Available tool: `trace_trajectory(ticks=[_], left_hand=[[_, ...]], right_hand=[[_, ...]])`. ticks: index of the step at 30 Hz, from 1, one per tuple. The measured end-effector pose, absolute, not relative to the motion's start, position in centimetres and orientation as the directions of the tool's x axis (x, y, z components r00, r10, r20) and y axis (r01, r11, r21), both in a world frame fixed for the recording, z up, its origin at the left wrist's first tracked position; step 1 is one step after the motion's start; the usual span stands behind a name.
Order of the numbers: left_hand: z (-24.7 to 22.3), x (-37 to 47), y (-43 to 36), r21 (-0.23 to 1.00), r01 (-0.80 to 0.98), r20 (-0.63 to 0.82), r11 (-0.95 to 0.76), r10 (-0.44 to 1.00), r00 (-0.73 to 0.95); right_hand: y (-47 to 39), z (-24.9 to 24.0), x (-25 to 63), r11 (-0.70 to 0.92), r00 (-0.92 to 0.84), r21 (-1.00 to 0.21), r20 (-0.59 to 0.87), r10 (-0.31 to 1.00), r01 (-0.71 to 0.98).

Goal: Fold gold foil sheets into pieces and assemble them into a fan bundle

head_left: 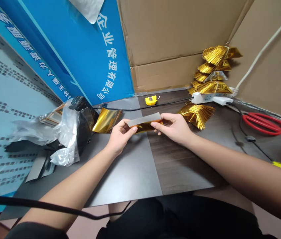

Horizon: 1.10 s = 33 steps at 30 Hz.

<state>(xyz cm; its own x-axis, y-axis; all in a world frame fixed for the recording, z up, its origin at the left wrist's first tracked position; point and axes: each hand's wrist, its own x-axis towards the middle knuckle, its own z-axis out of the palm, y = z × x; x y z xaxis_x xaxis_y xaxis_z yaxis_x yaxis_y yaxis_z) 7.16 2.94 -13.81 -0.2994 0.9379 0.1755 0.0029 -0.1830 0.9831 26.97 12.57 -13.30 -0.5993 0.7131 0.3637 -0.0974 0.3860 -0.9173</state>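
Head cam: gold/grey foil strip (145, 119) in both hands (118, 135) (176, 127), abv 2-tone desk (130, 177)

Foil (144, 127): centre of frame, narrow strip running side to side, pinched at both ends. Matte grey band on top, shiny gold below, boundary roughly straight. Right end slightly higher in frame than left. Ends partly covered, full length unclear.

Left hand (119, 136): fingers partly hidden behind gold sheet (145, 127). White paper (89, 9): cut off by top edge. Tape measure (151, 100): label illegible.
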Motion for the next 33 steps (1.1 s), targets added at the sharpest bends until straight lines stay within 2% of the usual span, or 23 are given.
trace_trajectory(ticks=[5,9,13,16,19,21,27,33], left_hand=[[-13.6,6.7,2.7,0.988,0.086,0.144,-0.127,0.962,-0.233],[-13.7,7.0,2.4,0.944,0.286,0.186,-0.163,0.981,-0.058],[-13.1,7.9,1.7,0.805,0.501,0.359,-0.318,0.933,0.015],[-12.4,8.8,1.0,0.667,0.544,0.547,-0.509,0.83,0.107],[-12.0,9.3,0.5,0.522,0.588,0.672,-0.618,0.723,0.163],[-11.9,9.3,0.3,0.48,0.605,0.696,-0.635,0.695,0.178],[-12.0,9.1,0.4,0.475,0.564,0.719,-0.676,0.668,0.195],[-12.0,9.6,0.3,0.458,0.509,0.749,-0.729,0.625,0.22]], right_hand=[[12.0,-12.8,27.2,0.614,-0.532,-0.784,0.561,0.635,-0.094],[11.6,-12.6,27.4,0.789,-0.481,-0.599,0.736,0.476,-0.135],[11.3,-12.3,27.6,0.9,-0.472,-0.392,0.841,0.265,-0.193],[10.9,-12.1,27.8,0.916,-0.512,-0.319,0.844,0.157,-0.245],[10.5,-11.9,27.9,0.914,-0.541,-0.287,0.836,0.093,-0.286],[10.2,-11.8,28.0,0.907,-0.55,-0.299,0.83,0.093,-0.297],[9.7,-11.5,28.1,0.868,-0.537,-0.392,0.824,0.183,-0.305],[9.5,-11.4,28.4,0.87,-0.559,-0.373,0.817,0.143,-0.322]])
